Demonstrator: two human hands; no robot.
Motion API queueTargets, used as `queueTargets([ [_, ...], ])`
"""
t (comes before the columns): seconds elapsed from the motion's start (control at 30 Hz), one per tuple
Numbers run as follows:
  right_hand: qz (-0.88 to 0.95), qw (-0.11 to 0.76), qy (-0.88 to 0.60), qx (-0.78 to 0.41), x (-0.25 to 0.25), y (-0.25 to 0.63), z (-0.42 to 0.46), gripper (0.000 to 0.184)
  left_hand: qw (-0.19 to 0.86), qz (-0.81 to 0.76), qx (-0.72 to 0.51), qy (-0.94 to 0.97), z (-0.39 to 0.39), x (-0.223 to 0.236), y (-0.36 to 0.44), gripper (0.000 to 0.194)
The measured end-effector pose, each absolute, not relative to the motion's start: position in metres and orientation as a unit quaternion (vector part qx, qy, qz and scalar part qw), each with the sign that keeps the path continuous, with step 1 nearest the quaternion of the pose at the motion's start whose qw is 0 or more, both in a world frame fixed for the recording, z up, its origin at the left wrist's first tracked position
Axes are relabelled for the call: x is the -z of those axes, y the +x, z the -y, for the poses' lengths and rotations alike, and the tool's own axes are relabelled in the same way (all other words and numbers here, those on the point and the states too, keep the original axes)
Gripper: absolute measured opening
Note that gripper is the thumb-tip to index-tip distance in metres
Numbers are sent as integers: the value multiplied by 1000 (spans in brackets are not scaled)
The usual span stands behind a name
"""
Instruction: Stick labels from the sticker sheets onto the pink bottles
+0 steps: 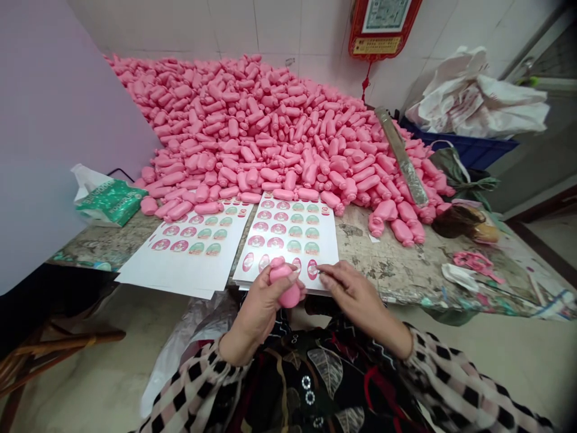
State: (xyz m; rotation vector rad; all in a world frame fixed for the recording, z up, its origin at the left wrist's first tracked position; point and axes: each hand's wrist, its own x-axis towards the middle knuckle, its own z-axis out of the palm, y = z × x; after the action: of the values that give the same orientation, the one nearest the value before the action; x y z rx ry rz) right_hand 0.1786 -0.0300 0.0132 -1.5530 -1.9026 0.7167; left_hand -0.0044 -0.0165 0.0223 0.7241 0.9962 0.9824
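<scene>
My left hand (260,304) is closed around a small pink plastic bottle (285,284), held above the front edge of the table. Just right of it, my right hand (354,293) is pinched at the front of a sheet of stickers (327,239). A small dark tip shows at its fingertips, too little to name, beside an oval pink sticker (312,270). Rows of pink and green stickers cover this sheet, which lies on top of a stack. To its left lies a second sticker sheet (174,269).
A large heap of pink bottles (252,120) fills the back of the table (360,255). A long flat bar (401,157) leans on its right side. Tissues in a green pack (110,201) stand left; a blue crate (482,150) with white bags (478,99) stands right.
</scene>
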Motion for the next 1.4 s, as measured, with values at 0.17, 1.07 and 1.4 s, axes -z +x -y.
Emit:
queueTargets([
  [0.17,733,201,-640,-114,0,199,3,26,463,-526,-307,644,13,-20,-9,19],
  [1.07,816,67,-572,-52,-4,197,-19,24,130,-484,-33,865,28,25,2,61],
  [1.4,760,188,-610,-125,14,191,0,20,113,-488,-39,865,30,30,5,61],
])
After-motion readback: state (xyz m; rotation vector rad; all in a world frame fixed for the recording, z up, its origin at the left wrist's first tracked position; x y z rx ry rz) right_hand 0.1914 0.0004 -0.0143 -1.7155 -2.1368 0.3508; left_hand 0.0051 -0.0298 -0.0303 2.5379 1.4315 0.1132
